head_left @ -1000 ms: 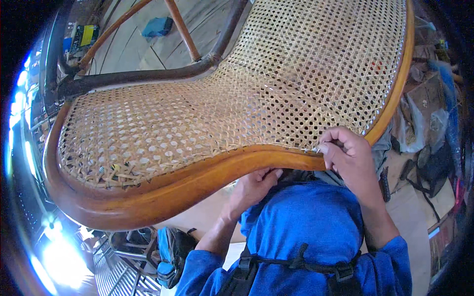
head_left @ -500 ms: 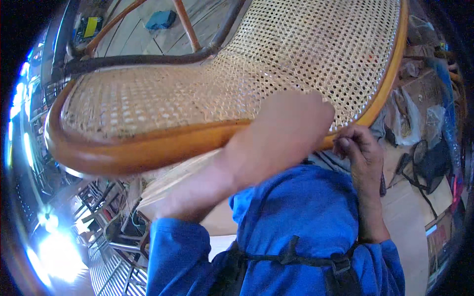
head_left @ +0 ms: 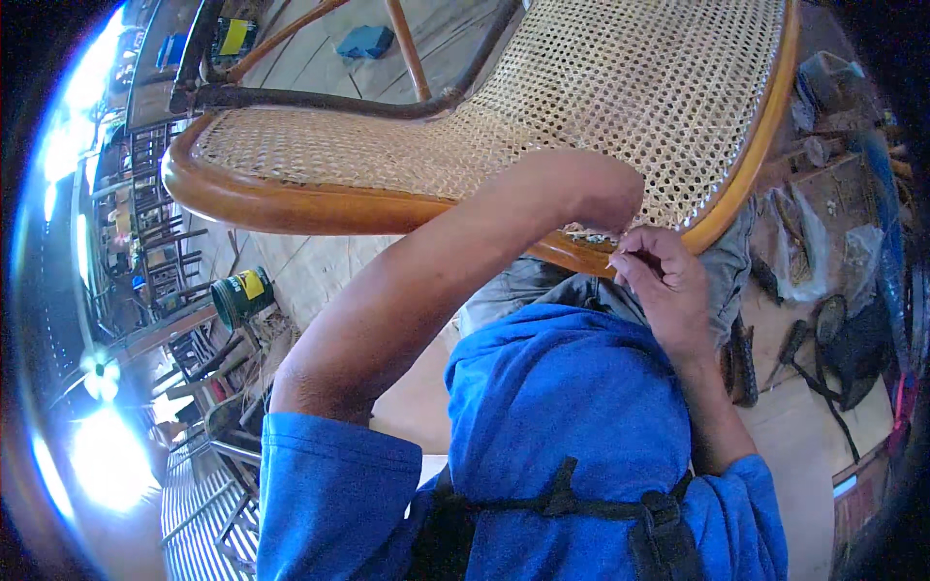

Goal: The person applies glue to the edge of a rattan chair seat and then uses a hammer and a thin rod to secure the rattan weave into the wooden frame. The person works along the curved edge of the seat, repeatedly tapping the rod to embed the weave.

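A chair frame of orange-brown bent wood carries a woven cane panel, which curves from seat into back. My left arm reaches across the near rim, and my left hand is bent over the cane by the inner edge, its fingers hidden behind the back of the hand. Just to the right, my right hand is at the same rim with fingers curled and thumb against the forefinger. Whatever it pinches is too small to make out. The two hands almost meet.
Dark curved rails run behind the seat. A blue block lies on the floor beyond. Plastic bags and dark straps lie at the right. At the left stand a dark green can and heaped chair parts.
The chair appears higher and further right in view. My left forearm shows more fully, and the left hand has turned downward at the rim. My right hand has shifted left, closer to it.
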The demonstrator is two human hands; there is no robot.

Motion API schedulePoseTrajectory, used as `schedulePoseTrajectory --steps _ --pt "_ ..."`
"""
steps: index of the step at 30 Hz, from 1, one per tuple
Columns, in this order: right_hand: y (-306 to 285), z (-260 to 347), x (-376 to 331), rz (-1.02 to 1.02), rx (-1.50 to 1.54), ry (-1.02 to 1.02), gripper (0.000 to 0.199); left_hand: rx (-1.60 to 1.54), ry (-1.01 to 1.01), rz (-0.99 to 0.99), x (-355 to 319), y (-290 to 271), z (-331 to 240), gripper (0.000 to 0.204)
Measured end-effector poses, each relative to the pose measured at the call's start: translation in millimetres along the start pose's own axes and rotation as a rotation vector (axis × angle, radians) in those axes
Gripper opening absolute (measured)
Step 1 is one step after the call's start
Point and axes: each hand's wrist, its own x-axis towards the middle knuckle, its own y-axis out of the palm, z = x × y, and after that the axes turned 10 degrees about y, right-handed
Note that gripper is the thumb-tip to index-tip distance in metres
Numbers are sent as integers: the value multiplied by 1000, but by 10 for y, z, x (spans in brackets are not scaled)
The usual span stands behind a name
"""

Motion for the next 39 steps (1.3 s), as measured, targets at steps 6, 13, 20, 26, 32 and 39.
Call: schedulePoseTrajectory --steps 6,13,20,26,32,39 --pt "53 -53 156 -24 -129 -85 5 -39 -12 151 212 -50 129 22" --pt "107 37 191 -73 -150 -17 3 -265 -80 237 267 -124 244 23" --pt "194 -18 272 -100 -352 -123 9 -313 -22 68 406 -124 209 26" --pt "304 -25 365 -147 -463 -224 11 -5 149 61 702 -81 272 24" --pt "381 -14 373 -224 -661 -235 9 -93 60 39 789 55 296 23" --pt "311 19 255 -238 -515 -206 10 -114 -77 1 331 -176 -41 21"
